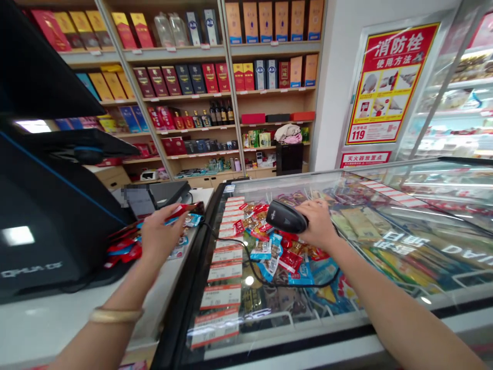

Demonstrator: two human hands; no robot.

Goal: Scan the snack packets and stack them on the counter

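head view shows our left hand (pixel 164 234) above the desk (pixel 38 329), its fingers pinching a small red packet (pixel 185 208); more packets (pixel 129 251) lie below it, beside a dark machine (pixel 50 221). our right hand (pixel 318 222) has its fingers wrapped around a black scanner (pixel 286 216), which we hold over a heap of red and blue packets (pixel 290 261) on the glass top of the freezer (pixel 181 308). a black cable (pixel 251 263) loops across that glass. we wear a pale bracelet (pixel 115 315) on the left wrist. boxes (pixel 265 21) stand on the shelves (pixel 254 50) behind.
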